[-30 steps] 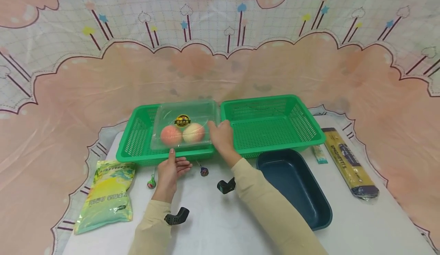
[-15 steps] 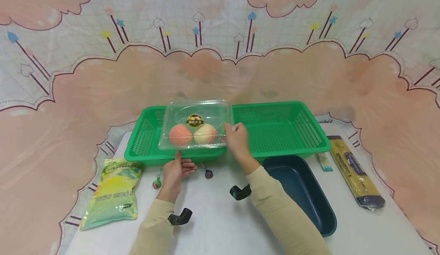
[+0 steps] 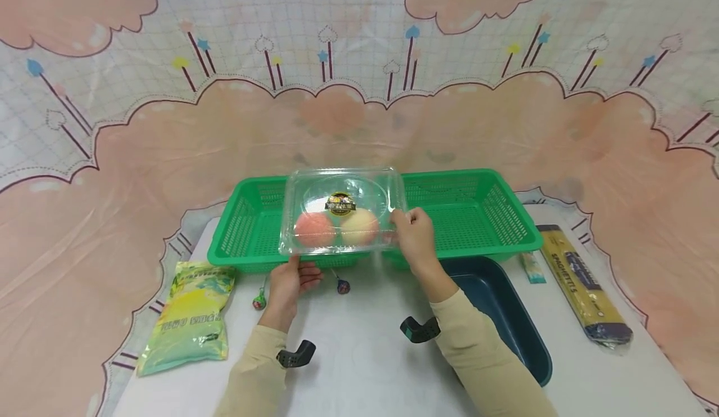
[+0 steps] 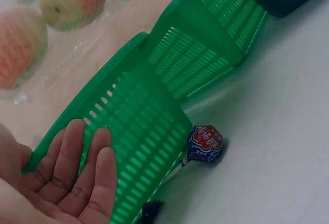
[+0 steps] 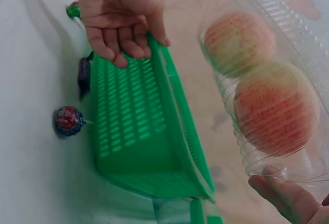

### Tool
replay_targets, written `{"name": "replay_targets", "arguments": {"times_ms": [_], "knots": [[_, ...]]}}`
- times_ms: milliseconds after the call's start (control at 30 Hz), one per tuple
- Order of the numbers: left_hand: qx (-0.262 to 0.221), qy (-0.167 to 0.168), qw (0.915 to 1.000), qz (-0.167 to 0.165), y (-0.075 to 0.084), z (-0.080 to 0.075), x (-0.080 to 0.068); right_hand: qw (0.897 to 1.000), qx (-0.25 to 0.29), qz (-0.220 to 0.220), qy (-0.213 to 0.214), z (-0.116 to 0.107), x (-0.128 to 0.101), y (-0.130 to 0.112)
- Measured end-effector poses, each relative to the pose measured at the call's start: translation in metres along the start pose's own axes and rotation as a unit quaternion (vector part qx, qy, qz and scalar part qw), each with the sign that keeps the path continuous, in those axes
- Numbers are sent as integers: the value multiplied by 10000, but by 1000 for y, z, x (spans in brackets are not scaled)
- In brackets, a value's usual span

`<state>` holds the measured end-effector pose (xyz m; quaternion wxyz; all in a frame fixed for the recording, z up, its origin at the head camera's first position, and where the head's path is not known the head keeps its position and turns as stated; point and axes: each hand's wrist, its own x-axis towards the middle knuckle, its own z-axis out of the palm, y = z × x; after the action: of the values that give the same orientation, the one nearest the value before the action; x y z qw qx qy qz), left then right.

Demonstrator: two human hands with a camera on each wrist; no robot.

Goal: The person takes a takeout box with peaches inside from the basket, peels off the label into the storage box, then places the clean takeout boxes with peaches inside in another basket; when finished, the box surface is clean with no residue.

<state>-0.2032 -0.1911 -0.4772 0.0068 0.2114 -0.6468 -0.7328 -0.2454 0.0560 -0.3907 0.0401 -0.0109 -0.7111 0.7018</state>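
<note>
A clear plastic clamshell box [image 3: 339,217] with two peaches [image 3: 314,228] inside hangs tilted above the left green basket [image 3: 247,230]. My right hand [image 3: 412,230] pinches the box's right edge; one fingertip [image 5: 285,196] shows under the box [image 5: 267,80] in the right wrist view. My left hand [image 3: 289,279] is at the basket's front wall [image 4: 154,131]. Its fingers [image 4: 87,178] lie loosely against the mesh and its thumb sits by the rim. The left hand holds nothing.
A second green basket [image 3: 472,217] adjoins the first on the right. A dark blue tray [image 3: 505,304] stands in front of it. A spaghetti pack [image 3: 578,286] and a small sachet [image 3: 530,267] lie right. A yellow-green bag [image 3: 188,314] lies left. Two lollipops [image 3: 342,287] [image 3: 259,301] lie by the basket.
My right hand has lifted the clear box off the left basket and carried it a little to the right. The left hand has stayed at the basket's front.
</note>
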Motion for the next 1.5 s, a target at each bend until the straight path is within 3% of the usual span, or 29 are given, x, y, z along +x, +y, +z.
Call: {"name": "replay_targets", "arguments": {"times_ms": [467, 767, 1033, 1233, 1500], "knots": [[-77, -115, 9996, 258, -3, -2, 1, 9997, 139, 158, -80, -17, -19, 4], [-152, 21, 9998, 109, 2, 0, 0, 9999, 39, 115, 18, -24, -25, 11], [100, 400, 9990, -161, 1, -3, -1, 9993, -254, 235, 121, -30, -35, 17], [382, 474, 9981, -76, -2, -5, -1, 9993, -122, 333, 70, -33, -42, 21], [640, 592, 9961, -118, -3, -5, -1, 9980, -533, 319, 100, -37, -54, 20]]}}
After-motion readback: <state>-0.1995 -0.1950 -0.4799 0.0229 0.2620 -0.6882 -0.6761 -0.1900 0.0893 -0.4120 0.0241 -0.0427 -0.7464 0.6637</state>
